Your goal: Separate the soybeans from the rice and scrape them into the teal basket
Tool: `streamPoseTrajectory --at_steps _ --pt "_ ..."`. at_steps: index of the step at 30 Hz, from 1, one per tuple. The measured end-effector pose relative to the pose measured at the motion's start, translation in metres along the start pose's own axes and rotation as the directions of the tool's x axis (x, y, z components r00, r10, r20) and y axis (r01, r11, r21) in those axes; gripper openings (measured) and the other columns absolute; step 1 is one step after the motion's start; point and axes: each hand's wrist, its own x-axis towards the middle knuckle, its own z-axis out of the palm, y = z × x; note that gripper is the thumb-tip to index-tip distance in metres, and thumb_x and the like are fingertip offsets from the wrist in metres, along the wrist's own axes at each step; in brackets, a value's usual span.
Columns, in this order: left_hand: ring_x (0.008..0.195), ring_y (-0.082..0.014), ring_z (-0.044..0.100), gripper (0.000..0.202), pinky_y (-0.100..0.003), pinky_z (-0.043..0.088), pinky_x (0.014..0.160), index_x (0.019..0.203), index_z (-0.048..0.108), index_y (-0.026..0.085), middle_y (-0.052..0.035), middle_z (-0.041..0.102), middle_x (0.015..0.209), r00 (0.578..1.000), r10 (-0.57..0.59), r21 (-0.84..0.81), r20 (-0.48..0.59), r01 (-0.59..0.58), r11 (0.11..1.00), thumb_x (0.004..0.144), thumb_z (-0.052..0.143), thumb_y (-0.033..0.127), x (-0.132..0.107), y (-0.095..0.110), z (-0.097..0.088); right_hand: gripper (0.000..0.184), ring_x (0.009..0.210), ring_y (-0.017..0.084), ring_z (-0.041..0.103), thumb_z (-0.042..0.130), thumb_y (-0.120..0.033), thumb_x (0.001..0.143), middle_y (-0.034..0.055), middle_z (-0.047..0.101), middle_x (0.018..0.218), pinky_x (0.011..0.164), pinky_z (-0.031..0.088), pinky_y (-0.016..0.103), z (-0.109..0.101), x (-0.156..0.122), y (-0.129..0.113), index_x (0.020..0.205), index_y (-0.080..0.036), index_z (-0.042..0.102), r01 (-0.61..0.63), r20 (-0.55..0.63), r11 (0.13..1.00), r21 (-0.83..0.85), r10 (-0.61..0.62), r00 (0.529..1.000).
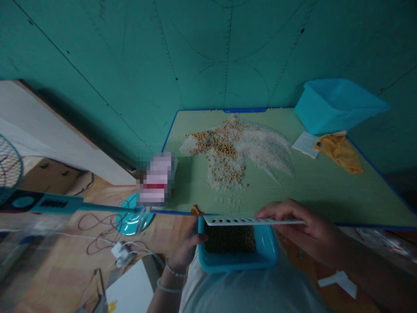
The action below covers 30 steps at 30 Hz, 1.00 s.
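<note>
My left hand (189, 245) grips the left wall of a light blue plastic basin (237, 264), its thumb over the rim. The basin stands over my lap at the table's front edge and holds small dark greenish-brown grains (231, 240). My right hand (298, 219) is closed around the right end of a flat white slotted piece (234, 221), seen nearly edge-on. That piece lies across the basin's far rim; whether it touches the rim I cannot tell. Beyond, white rice-like grains (272, 150) and round yellow beans (226, 150) are spread in a mixed heap on the table.
The pale green table (325, 195) has a blue edge. A blue bin (335, 106), white packet (306, 144) and orange cloth (340, 152) are at the right. A blurred pinkish box (158, 178), blue racket (55, 202) and cables (97, 234) are left.
</note>
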Motion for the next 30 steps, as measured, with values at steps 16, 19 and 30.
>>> streamPoseTrajectory --at_steps 16,19,30 --pt "0.131 -0.0375 0.047 0.058 -0.052 0.026 0.114 0.117 0.068 0.021 -0.0055 0.072 0.121 1.000 -0.015 -0.003 0.000 0.015 1.000 0.059 0.065 0.016 0.002 0.000 0.003 0.016 0.076 0.024 0.068 0.071 -0.043 0.073 -0.0016 0.074 0.081 0.064 0.054 0.036 -0.035 0.016 0.020 0.076 -0.031 0.061 -0.124 -0.467 0.992 0.004 0.111 0.877" --pt "0.132 -0.0370 0.046 0.058 -0.051 0.025 0.115 0.117 0.068 0.021 -0.0047 0.071 0.124 1.000 -0.020 0.012 0.004 0.020 1.000 0.059 0.065 0.016 0.002 0.001 0.004 0.017 0.061 0.021 0.059 0.071 -0.039 0.070 -0.0021 0.065 0.068 0.055 0.047 0.034 -0.044 0.044 0.021 0.072 -0.029 0.057 -0.094 -0.490 0.989 -0.116 0.025 0.871" --pt "0.141 -0.0349 0.034 0.065 -0.049 0.019 0.118 0.124 0.065 0.024 -0.0025 0.066 0.133 0.996 0.062 0.067 -0.056 -0.058 0.996 0.059 0.062 0.016 -0.006 -0.007 -0.005 0.012 0.059 0.015 0.051 0.061 -0.032 0.074 -0.0027 0.056 0.068 0.055 0.040 0.028 -0.024 0.106 0.013 0.075 -0.024 0.052 0.086 -0.227 0.987 -0.136 -0.116 0.967"
